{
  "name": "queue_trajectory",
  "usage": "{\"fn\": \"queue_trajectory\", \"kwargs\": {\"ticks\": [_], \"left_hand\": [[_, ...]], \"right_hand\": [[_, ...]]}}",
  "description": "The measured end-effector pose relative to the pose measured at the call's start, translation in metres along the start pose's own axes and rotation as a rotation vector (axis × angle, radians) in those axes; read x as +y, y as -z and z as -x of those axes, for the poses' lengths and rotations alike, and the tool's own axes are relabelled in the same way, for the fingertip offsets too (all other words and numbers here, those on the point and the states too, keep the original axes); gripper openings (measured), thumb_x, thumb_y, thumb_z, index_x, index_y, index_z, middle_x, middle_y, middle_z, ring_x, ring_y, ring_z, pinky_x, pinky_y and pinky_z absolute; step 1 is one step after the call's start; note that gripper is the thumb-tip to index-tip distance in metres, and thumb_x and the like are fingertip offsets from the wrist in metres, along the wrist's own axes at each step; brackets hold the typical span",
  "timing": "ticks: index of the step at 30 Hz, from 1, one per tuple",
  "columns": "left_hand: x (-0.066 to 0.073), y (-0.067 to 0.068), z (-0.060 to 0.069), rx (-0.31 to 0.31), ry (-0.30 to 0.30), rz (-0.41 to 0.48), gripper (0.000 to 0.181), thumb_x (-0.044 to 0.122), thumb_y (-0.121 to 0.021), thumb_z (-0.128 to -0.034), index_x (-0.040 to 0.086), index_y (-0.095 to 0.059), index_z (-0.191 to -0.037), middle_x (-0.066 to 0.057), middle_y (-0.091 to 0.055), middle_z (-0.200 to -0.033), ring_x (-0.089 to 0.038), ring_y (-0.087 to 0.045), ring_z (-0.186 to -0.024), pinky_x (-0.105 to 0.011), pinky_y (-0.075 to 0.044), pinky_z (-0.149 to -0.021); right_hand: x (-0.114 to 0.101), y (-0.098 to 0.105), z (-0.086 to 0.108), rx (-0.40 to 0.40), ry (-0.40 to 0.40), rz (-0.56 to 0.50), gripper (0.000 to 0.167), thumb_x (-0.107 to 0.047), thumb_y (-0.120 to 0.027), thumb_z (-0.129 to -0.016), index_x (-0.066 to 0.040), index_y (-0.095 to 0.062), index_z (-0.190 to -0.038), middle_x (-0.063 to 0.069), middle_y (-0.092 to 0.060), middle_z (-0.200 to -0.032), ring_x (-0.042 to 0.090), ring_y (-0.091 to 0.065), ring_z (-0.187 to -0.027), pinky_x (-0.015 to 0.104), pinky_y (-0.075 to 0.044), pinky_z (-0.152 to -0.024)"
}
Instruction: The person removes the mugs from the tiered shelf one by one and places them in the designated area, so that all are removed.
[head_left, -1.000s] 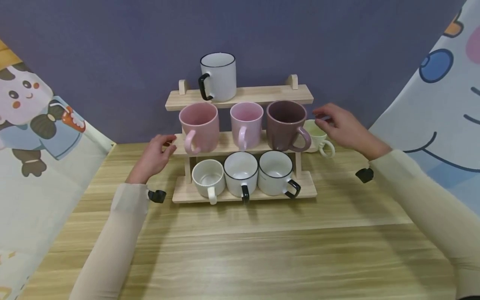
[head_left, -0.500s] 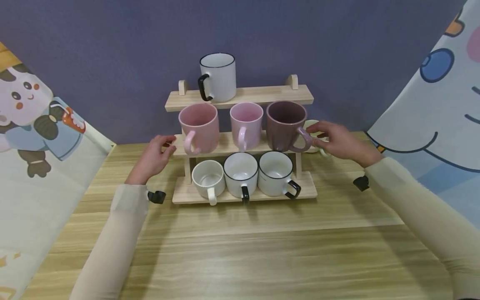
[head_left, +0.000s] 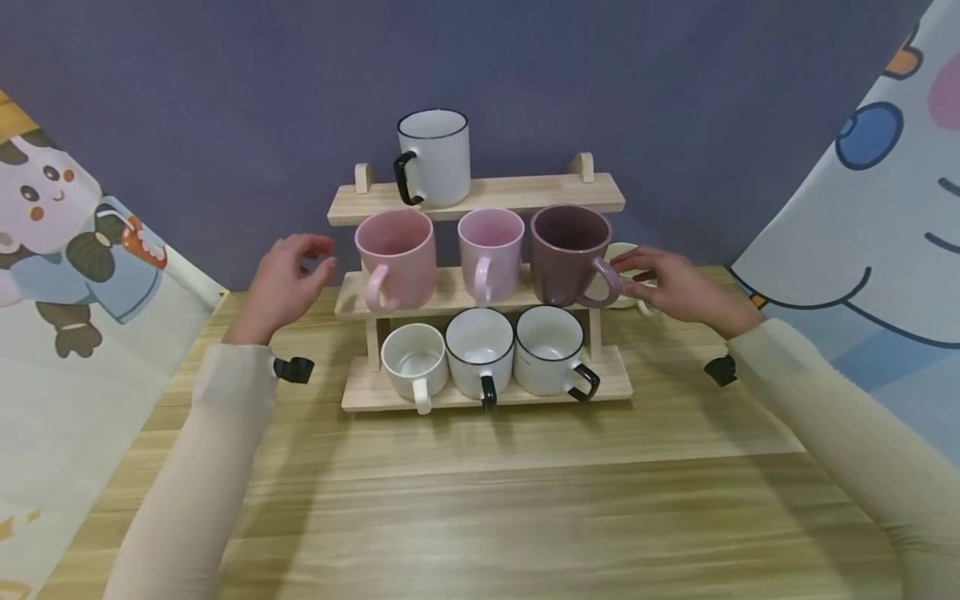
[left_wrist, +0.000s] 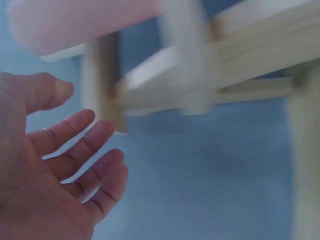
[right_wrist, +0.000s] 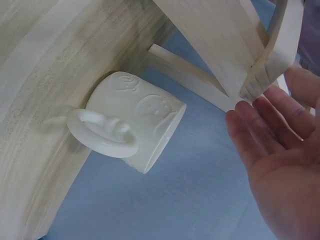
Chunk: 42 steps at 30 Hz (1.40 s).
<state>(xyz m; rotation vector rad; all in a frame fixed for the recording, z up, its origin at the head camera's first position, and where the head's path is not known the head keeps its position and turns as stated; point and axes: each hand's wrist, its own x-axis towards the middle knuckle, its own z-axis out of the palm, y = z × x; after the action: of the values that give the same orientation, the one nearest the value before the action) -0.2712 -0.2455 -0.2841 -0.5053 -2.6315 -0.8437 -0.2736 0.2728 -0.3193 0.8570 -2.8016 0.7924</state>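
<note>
My right hand (head_left: 667, 283) is at the right end of the wooden mug rack's middle shelf, beside the handle of the dark mauve mug (head_left: 564, 258). In the right wrist view its slightly bent fingers (right_wrist: 272, 125) lie against or just by the shelf end (right_wrist: 267, 65); contact is hard to tell. A pale mug with a relief pattern (right_wrist: 135, 117) stands on the table beside the rack, partly hidden by that hand in the head view. Left of the rack, my left hand (head_left: 283, 283) hangs in the air, holding nothing, near the pink mug (head_left: 401, 262).
The rack's top shelf (head_left: 525, 192) bears a white mug with a black handle (head_left: 442, 158). A lilac mug (head_left: 491, 250) is on the middle shelf. Below stand a cream mug (head_left: 414, 358) and two black-rimmed mugs. A blue-grey wall (head_left: 675, 108) rises behind.
My right hand has come down from above the pale mug to the middle shelf's right end. My left hand has moved up and left, away from the shelf's left end.
</note>
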Motion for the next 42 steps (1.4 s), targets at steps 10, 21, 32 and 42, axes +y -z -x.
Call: {"fn": "queue_trajectory", "kwargs": {"ticks": [10, 21, 32, 42], "left_hand": [[0.076, 0.046, -0.055, -0.059, -0.079, -0.060, 0.047, 0.034, -0.052, -0.0958, 0.000, -0.051, -0.128, -0.017, -0.052, -0.125, -0.035, -0.046, -0.112, -0.051, -0.037, -0.094], [0.127, 0.042, -0.111, -0.214, -0.080, -0.168, 0.066, 0.046, -0.051, -0.0932, 0.002, -0.038, -0.141, -0.016, -0.039, -0.141, -0.032, -0.038, -0.127, -0.048, -0.032, -0.103], [0.149, 0.028, -0.151, -0.392, 0.046, -0.284, 0.088, 0.060, -0.048, -0.0874, 0.001, -0.023, -0.147, -0.022, -0.039, -0.140, -0.034, -0.044, -0.117, -0.050, -0.042, -0.092], [0.161, 0.021, -0.162, -0.425, 0.084, -0.362, 0.084, 0.056, -0.049, -0.0890, 0.001, -0.024, -0.147, -0.023, -0.044, -0.133, -0.033, -0.049, -0.109, -0.047, -0.045, -0.087]], "right_hand": [[0.002, 0.002, 0.002, 0.010, -0.015, 0.006, 0.032, -0.011, -0.065, -0.090, 0.001, -0.063, -0.119, 0.016, -0.055, -0.125, 0.036, -0.055, -0.109, 0.052, -0.045, -0.085], [0.003, 0.002, 0.001, -0.005, -0.028, -0.001, 0.032, -0.013, -0.065, -0.090, 0.000, -0.063, -0.120, 0.015, -0.055, -0.126, 0.035, -0.054, -0.111, 0.053, -0.043, -0.088], [0.002, 0.000, -0.001, -0.012, -0.031, -0.015, 0.032, -0.010, -0.066, -0.089, 0.001, -0.063, -0.119, 0.016, -0.055, -0.125, 0.036, -0.057, -0.109, 0.053, -0.045, -0.088], [0.002, 0.000, -0.001, -0.007, -0.026, -0.004, 0.033, -0.012, -0.065, -0.090, 0.001, -0.062, -0.121, 0.014, -0.055, -0.127, 0.034, -0.055, -0.112, 0.051, -0.045, -0.088]]}}
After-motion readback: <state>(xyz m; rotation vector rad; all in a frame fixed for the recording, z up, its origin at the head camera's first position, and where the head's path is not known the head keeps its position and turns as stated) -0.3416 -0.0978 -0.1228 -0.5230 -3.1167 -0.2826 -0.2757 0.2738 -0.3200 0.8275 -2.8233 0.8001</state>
